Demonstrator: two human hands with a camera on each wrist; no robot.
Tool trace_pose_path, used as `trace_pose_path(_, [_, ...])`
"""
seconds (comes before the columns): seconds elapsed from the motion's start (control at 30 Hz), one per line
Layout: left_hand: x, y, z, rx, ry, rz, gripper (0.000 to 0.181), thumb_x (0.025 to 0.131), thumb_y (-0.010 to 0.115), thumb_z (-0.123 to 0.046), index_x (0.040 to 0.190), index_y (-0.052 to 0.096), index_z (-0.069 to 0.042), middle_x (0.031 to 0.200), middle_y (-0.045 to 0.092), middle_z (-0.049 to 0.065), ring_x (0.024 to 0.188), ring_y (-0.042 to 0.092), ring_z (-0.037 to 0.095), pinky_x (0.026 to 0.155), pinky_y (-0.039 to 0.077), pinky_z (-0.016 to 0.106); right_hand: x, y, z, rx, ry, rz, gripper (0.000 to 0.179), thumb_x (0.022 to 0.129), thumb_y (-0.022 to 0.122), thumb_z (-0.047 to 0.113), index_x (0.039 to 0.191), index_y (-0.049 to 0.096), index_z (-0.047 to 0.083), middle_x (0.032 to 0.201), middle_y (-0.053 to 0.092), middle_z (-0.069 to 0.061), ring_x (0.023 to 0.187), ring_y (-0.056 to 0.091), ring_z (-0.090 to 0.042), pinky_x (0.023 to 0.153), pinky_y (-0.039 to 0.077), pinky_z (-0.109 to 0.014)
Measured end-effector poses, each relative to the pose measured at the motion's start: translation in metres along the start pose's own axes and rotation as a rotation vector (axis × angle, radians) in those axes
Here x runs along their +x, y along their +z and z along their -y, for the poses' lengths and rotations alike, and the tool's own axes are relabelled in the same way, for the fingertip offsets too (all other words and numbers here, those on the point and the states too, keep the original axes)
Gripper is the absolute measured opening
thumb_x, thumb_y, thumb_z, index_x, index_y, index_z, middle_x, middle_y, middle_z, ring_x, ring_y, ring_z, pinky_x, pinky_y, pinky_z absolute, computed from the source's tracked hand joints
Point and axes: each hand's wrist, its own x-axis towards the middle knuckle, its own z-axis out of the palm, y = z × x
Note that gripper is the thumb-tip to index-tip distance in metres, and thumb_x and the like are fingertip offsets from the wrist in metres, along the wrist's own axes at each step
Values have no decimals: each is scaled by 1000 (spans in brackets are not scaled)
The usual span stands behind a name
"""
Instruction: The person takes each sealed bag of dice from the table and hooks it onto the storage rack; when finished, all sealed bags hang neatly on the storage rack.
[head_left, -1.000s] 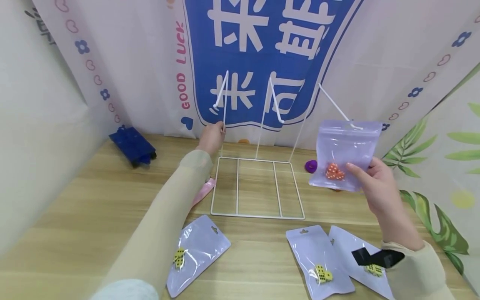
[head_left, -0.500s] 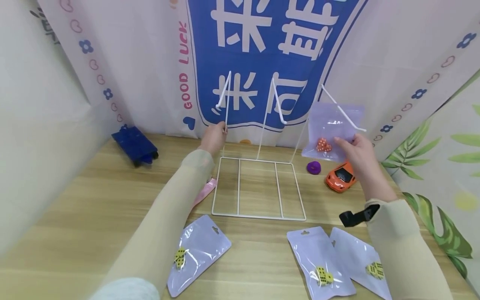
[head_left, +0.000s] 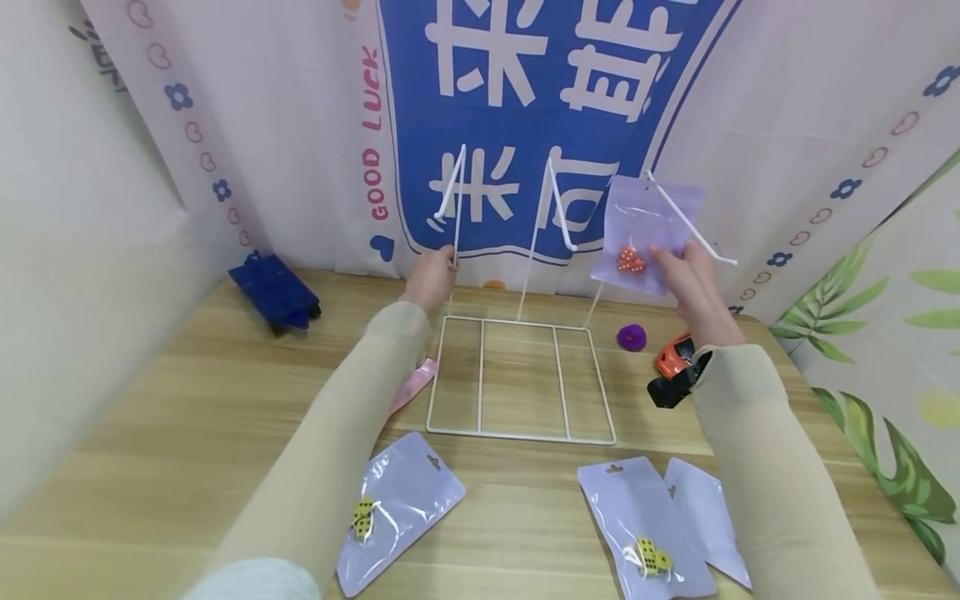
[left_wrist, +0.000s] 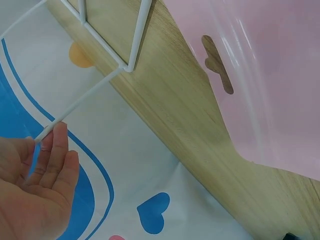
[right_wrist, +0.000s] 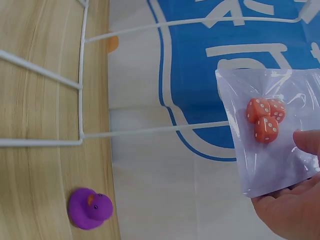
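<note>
A white wire rack (head_left: 521, 437) with three hooked arms stands at the back of the table. My left hand (head_left: 432, 279) pinches its left upright; in the left wrist view, thumb and fingers of that hand (left_wrist: 42, 185) meet on the wire. My right hand (head_left: 693, 287) holds a clear purple zip bag (head_left: 637, 208) by its lower right part, thumb in front. Three orange dice (right_wrist: 265, 120) lie inside the bag. The bag hangs on the right hook arm (head_left: 686, 221), near its back end.
Zip bags with yellow dice lie at front left (head_left: 408, 500) and front right (head_left: 637, 500), another beside the latter. A pink bag (left_wrist: 260, 90) lies left of the rack. Right are a purple rubber duck (right_wrist: 90, 207) and orange toy car (head_left: 672, 357); a blue object (head_left: 273, 292) lies back left.
My right hand has moved back and left, sliding the bag with orange dice from the hook's front tip toward its back end. The left hand stays on the upright.
</note>
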Motion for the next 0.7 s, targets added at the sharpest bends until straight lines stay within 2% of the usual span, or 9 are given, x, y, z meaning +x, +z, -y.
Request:
trace_pose_path(0.1, [0,1,0,-12,-9,11,10,96,45,-10,100,53,-5,81,57,9,72,52,22,67,45,33,3,0,2,15,8,0,45,92,51,36,115,41,0,102,43,-8,90,44,-19,80,42,-33])
trace_pose_path(0.27, [1,2,3,-19,-14,7,10,96,45,-10,100,53,-6,82,57,8,72,53,22,66,44,33,4,0,2,15,4,20,55,92,51,36,128,36,-3,116,45,-14,100,46,-21,88,42,-34])
trace_pose_path(0.33, [2,2,3,-24,-7,-4,10,96,45,-9,99,53,-6,82,57,8,72,53,22,66,44,32,2,-3,0,-21,-25,16,56,92,51,34,130,36,-4,116,47,-14,98,48,-19,85,44,-30])
trace_pose_path(0.43, [4,1,3,-26,4,-28,10,96,44,-9,98,53,-6,83,58,9,72,53,22,66,44,33,-4,-11,-6,-77,-89,-7,46,92,52,30,122,42,-4,105,53,-10,87,52,-11,75,46,-20])
trace_pose_path(0.5, [5,0,3,-22,4,-34,9,96,43,-8,97,53,-6,83,58,9,72,53,22,67,45,33,-12,-21,-14,-119,-120,4,42,93,52,29,118,44,-4,100,54,-8,82,52,-7,70,46,-16])
trace_pose_path(0.57, [5,0,3,-20,-1,-28,10,96,43,-8,98,53,-6,83,58,9,72,53,22,67,45,34,-24,-32,-25,-180,-137,58,43,93,53,31,117,46,-3,101,56,-10,81,52,-5,70,45,-15])
trace_pose_path(0.63, [4,1,3,-16,-6,-16,10,96,44,-9,99,53,-6,84,58,9,73,53,22,68,45,33,-38,-43,-42,-287,-185,134,41,93,52,31,115,48,-3,102,58,-14,80,53,-5,69,45,-17])
trace_pose_path(0.7, [3,3,3,-10,-5,-4,11,96,45,-9,101,54,-5,85,58,9,74,53,22,68,45,33,-55,-53,-61,-372,-236,244,38,93,53,28,112,51,-4,99,60,-15,79,54,-6,68,46,-20])
